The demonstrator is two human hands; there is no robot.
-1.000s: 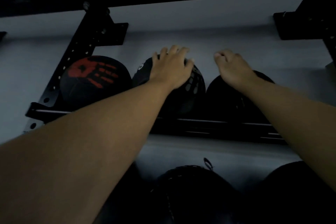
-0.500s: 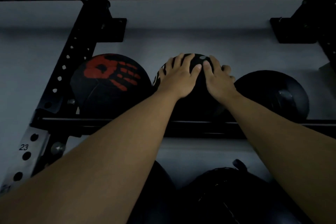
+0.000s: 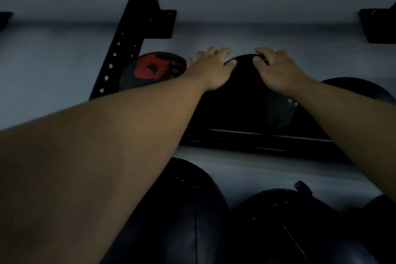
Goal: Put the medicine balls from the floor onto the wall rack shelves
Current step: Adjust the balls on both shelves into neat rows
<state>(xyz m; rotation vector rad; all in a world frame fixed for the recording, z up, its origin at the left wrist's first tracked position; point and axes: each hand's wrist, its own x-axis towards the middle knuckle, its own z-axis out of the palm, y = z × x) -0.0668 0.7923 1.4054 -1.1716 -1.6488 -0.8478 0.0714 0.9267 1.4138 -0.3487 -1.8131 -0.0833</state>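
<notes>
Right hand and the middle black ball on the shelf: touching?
Touching. The head view shows the right hand lying flat on the top of the middle black ball, fingers curled over its upper edge.

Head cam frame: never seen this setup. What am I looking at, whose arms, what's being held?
There is no robot here. One wide-angle camera sits on a person's head and looks forward and down along their bare arms, so both arms reach away from you.

The left hand and right hand rest spread on top of a black medicine ball on a wall rack shelf. They press on or steady it rather than closing around it.

Beside it on the shelf sit a ball with a red handprint and another dark ball at the right. More dark balls sit lower down, nearest the camera. A black perforated upright is fixed to the pale wall. The picture is dim, so fine detail is lost.
</notes>
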